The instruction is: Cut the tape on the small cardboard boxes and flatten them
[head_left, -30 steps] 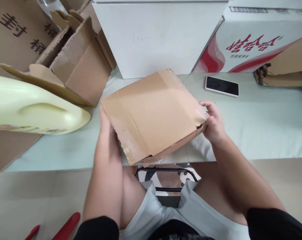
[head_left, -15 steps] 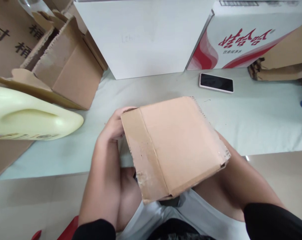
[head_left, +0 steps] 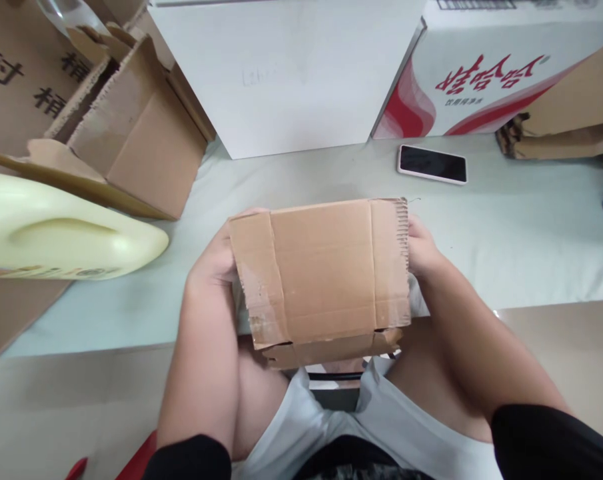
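Brown cardboard (head_left: 326,267), L hand (head_left: 212,259) & R hand (head_left: 423,248) gripping opp. sides, prob. to steady it w/ near flap (head_left: 334,351) left free; fingertips mostly hidden.

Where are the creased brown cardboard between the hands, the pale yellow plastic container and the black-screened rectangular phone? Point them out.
Cardboard (head_left: 327,267): head view, middle of its broad face.
Plastic container (head_left: 66,231): head view, moulded recess in its side.
Phone (head_left: 432,165): head view, centre of its dark screen.
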A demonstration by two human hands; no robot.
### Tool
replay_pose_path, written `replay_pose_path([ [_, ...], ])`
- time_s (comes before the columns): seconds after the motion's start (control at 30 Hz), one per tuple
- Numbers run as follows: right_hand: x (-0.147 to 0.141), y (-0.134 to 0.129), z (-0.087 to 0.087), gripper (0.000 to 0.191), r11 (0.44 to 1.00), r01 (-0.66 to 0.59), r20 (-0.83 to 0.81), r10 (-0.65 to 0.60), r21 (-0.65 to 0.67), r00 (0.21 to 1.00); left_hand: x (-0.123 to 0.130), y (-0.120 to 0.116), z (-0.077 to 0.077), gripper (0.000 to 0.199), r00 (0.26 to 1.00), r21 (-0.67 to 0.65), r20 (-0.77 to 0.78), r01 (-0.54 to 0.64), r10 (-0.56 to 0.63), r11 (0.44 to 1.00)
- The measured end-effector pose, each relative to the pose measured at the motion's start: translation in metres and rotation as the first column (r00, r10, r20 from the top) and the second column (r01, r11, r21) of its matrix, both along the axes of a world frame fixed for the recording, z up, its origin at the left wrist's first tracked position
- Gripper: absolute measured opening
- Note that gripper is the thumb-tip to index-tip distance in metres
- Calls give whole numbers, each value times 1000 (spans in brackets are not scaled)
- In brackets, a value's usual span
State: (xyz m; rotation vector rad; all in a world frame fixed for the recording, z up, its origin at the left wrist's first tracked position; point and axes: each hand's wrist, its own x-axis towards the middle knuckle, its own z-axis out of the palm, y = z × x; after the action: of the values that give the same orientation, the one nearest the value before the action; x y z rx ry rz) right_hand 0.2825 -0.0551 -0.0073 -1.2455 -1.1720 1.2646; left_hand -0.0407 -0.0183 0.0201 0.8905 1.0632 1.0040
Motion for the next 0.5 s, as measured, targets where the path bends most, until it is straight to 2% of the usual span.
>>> replay_pose_path([
  [0.17, -2, -1, 3, 42, 995, 73, -58, -77, -64, 995, -6, 1, -3, 48, 997, -54, 71, -39, 42, 998],
  [0.27, -3, 1, 0, 40, 992, 102, -48, -106, -75, 993, -6, -2, -4, 59, 997, -22, 45, 59, -57, 998],
  [0.33, -3, 3, -3, 39, 990, 116, -48, -120, -84, 992, -3, -3, -2, 64, 996, 3, 25, 84, -84, 996],
  [0.4, 0, 6, -5, 37, 986, 128, -84, -138, -106, 987, 0, -2, 1, 60, 999, 35, 25, 33, -33, 999],
  [0.5, 12, 11, -8, 40, 973, 133, -165, -165, -190, 972, -1, 5, 0, 47, 982, 128, 44, -187, 183, 974],
])
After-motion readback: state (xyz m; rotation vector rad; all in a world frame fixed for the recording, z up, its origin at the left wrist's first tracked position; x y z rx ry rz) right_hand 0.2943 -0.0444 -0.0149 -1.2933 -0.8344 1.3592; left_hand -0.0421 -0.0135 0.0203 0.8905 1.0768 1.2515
